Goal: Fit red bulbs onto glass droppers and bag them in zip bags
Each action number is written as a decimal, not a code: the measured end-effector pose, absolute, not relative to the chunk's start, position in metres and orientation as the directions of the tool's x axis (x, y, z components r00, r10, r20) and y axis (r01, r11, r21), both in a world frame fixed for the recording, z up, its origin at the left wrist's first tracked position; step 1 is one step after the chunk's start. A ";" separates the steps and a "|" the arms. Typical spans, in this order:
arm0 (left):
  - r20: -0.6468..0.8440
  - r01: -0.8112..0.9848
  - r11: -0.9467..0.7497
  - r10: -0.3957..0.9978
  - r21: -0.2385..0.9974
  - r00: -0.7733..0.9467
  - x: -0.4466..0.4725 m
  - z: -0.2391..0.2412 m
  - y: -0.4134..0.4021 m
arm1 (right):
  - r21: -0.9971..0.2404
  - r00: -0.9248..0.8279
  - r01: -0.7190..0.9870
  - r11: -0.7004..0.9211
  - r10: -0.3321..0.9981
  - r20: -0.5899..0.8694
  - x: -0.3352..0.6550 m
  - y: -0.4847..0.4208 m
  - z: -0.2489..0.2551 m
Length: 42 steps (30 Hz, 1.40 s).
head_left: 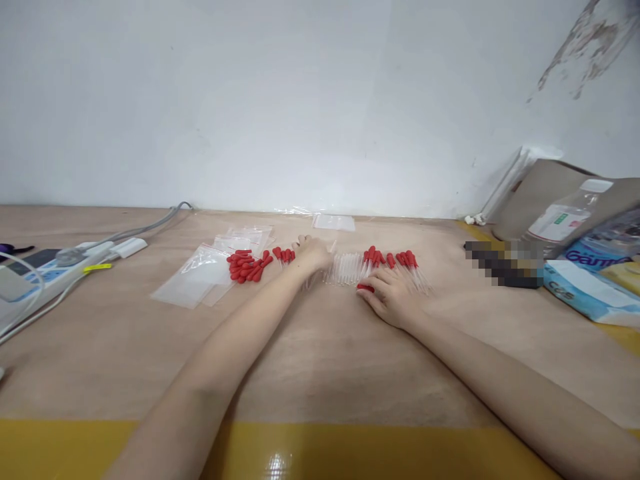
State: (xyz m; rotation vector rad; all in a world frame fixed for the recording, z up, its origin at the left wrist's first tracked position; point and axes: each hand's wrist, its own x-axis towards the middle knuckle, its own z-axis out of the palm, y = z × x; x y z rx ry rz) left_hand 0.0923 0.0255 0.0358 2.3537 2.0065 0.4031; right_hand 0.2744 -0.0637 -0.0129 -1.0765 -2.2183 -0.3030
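Table (320, 360), droppers (395, 260) partly under right hand (393, 299)

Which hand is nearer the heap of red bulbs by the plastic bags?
Left. The left hand lies just right of the heap; the right hand sits farther right, beyond it.

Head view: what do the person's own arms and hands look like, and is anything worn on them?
The left hand and right hand are bare: no gloves, and no rings that show. The left forearm and right forearm are uncovered right to the frame's edge, with no sleeve, watch or bracelet in view. The nails are too small to tell about.
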 end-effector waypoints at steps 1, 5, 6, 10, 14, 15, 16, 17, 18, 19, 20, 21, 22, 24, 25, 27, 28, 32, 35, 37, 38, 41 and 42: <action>0.197 0.956 -0.218 0.964 0.196 0.180 0.088 0.038 0.019 | -0.094 -0.442 0.762 0.641 0.620 0.649 0.275 -0.063 -0.014; 0.329 0.860 -0.453 0.870 0.236 0.368 0.057 0.032 -0.017 | -0.238 -0.406 0.694 0.680 0.642 0.650 0.274 -0.064 -0.013; 0.395 0.820 -0.528 0.817 0.220 0.419 0.047 0.026 -0.025 | -0.274 -0.400 0.669 0.691 0.646 0.650 0.273 -0.065 -0.011; 0.579 0.643 -0.752 0.592 0.147 0.560 0.017 -0.003 -0.046 | -0.371 -0.368 0.597 0.711 0.654 0.661 0.260 -0.066 -0.004; 0.625 0.606 -0.774 0.567 0.183 0.536 0.009 -0.017 -0.050 | -0.444 -0.352 0.547 0.710 0.676 0.647 0.243 -0.061 -0.007; 0.624 0.604 -0.774 0.570 0.190 0.535 0.010 -0.018 -0.050 | -0.459 -0.351 0.538 0.707 0.683 0.641 0.240 -0.060 -0.010; 0.622 0.601 -0.776 0.569 0.191 0.537 0.011 -0.017 -0.049 | -0.474 -0.349 0.529 0.704 0.690 0.634 0.238 -0.059 -0.013; 0.621 0.597 -0.779 0.566 0.189 0.542 0.012 -0.017 -0.049 | -0.487 -0.349 0.518 0.703 0.694 0.630 0.236 -0.058 -0.016; 0.619 0.595 -0.782 0.562 0.184 0.548 0.012 -0.016 -0.049 | -0.497 -0.349 0.509 0.703 0.696 0.628 0.235 -0.058 -0.018; 0.618 0.594 -0.784 0.560 0.179 0.552 0.013 -0.016 -0.049 | -0.503 -0.350 0.500 0.705 0.696 0.628 0.235 -0.057 -0.020; 0.614 0.595 -0.785 0.559 0.174 0.557 0.013 -0.016 -0.049 | -0.506 -0.352 0.492 0.708 0.694 0.629 0.234 -0.058 -0.021; 0.612 0.596 -0.785 0.557 0.169 0.561 0.013 -0.016 -0.049 | -0.507 -0.353 0.485 0.713 0.690 0.632 0.234 -0.058 -0.021; 0.608 0.596 -0.786 0.556 0.164 0.566 0.013 -0.017 -0.049 | -0.507 -0.355 0.476 0.718 0.685 0.636 0.235 -0.058 -0.021; 0.603 0.598 -0.786 0.556 0.157 0.573 0.012 -0.018 -0.049 | -0.509 -0.369 0.457 0.730 0.676 0.638 0.235 -0.059 -0.020; 0.601 0.599 -0.785 0.557 0.157 0.573 0.012 -0.018 -0.049 | -0.510 -0.378 0.444 0.736 0.670 0.638 0.235 -0.059 -0.019; 0.600 0.598 -0.786 0.558 0.158 0.574 0.012 -0.019 -0.048 | -0.513 -0.396 0.426 0.745 0.664 0.634 0.235 -0.059 -0.019; 0.598 0.596 -0.787 0.557 0.160 0.576 0.012 -0.019 -0.048 | -0.516 -0.401 0.423 0.745 0.664 0.631 0.235 -0.059 -0.019; 0.602 0.570 -0.807 0.534 0.153 0.594 0.012 -0.019 -0.047 | -0.520 -0.380 0.442 0.731 0.678 0.630 0.235 -0.058 -0.022; 0.614 0.538 -0.834 0.490 0.122 0.619 0.012 -0.019 -0.047 | -0.510 -0.390 0.465 0.723 0.685 0.616 0.236 -0.059 -0.023; 0.612 0.527 -0.843 0.473 0.107 0.633 0.013 -0.019 -0.048 | -0.503 -0.410 0.473 0.724 0.686 0.602 0.237 -0.060 -0.023; 0.610 0.524 -0.845 0.471 0.104 0.638 0.013 -0.018 -0.048 | -0.500 -0.418 0.472 0.726 0.684 0.598 0.237 -0.061 -0.022; 0.595 0.517 -0.851 0.463 0.091 0.657 0.012 -0.019 -0.048 | -0.486 -0.435 0.458 0.744 0.664 0.608 0.238 -0.062 -0.023; 0.590 0.515 -0.853 0.457 0.079 0.666 0.011 -0.020 -0.047 | -0.482 -0.438 0.451 0.751 0.657 0.614 0.238 -0.062 -0.024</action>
